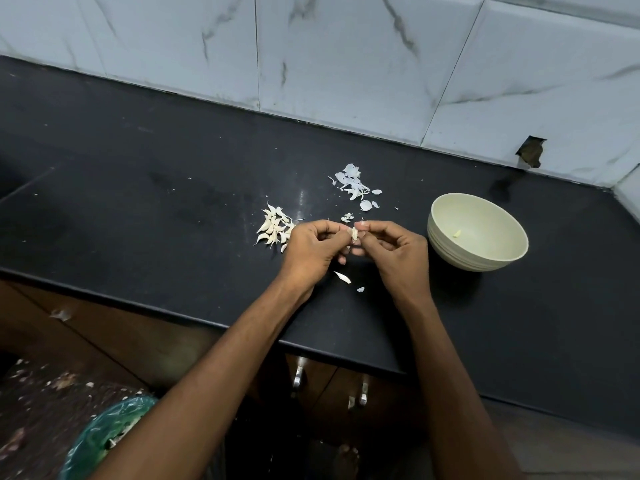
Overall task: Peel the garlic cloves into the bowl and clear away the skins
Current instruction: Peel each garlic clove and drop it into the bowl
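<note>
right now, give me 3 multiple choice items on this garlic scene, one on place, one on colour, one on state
1. Where is the pile of unpeeled cloves?
A. left of the hands
B. inside the bowl
C. on the floor

2. What colour is the bowl?
A. red
B. pale cream
C. black

3. What holds the garlic clove?
A. nothing
B. left hand only
C. both hands

Key: 1 A, it lies beside the left hand. 2 B, pale against the dark counter. 3 C, the right hand pinches it too.

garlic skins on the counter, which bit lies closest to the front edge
The small skin scrap below the right hand. The long skin piece lies slightly farther back, and the big skin pile is beyond the hands.
</note>
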The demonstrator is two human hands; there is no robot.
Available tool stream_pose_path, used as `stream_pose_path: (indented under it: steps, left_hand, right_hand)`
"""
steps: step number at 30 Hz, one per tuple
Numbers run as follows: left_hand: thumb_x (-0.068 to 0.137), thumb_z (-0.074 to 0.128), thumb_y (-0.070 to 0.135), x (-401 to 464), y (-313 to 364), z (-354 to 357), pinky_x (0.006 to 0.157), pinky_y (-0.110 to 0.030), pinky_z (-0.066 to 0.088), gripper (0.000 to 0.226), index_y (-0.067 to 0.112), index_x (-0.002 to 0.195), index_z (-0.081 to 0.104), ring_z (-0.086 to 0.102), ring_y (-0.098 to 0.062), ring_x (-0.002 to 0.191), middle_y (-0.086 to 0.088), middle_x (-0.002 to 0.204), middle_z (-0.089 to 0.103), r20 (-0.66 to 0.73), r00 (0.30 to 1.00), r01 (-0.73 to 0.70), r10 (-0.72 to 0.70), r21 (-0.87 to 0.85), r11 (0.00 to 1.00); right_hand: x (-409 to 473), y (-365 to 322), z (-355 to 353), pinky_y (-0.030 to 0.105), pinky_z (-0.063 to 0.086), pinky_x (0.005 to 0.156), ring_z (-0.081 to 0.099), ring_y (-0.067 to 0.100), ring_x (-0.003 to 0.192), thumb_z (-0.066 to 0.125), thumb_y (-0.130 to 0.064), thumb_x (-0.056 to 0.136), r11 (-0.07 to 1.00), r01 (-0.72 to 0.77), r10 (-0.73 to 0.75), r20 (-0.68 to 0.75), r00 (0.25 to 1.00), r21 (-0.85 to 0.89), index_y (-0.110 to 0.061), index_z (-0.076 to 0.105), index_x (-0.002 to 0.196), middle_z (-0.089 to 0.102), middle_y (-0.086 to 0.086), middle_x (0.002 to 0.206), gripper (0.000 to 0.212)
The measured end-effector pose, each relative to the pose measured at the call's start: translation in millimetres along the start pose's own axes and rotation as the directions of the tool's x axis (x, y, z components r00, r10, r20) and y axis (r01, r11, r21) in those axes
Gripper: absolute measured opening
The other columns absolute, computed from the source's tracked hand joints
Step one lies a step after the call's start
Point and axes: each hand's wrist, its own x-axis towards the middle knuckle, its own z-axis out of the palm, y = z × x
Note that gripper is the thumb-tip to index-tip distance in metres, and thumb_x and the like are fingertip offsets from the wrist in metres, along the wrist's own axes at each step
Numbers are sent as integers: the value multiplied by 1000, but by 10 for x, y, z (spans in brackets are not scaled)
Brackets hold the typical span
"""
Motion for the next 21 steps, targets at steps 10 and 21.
stream_pose_path:
  steps: [10, 21]
  left_hand:
    - [96, 66, -3, 26, -30, -20, 55, -21, 51, 9, -10, 96, 72, 60, -10, 60, -10, 73, 70, 29, 999, 29, -27, -63, 998]
    - [96, 67, -3, 17, -36, -18, 56, -22, 52, 13, -14, 101, 70, 62, -11, 62, -13, 77, 71, 13, 999, 34, -33, -53, 998]
  right_hand:
    - [-10, -42, -15, 28, 63, 76, 77, 24, 86, 70, 6, 93, 987, -78, 78, 5, 997, 138, 1, 71, 112, 78, 19, 95, 19]
    - [-8, -37, -10, 27, 63, 77, 78, 24, 88, 66, 10, 93, 989, -78, 79, -2, 997, 128, 1, 73, 111, 79, 17, 98, 22]
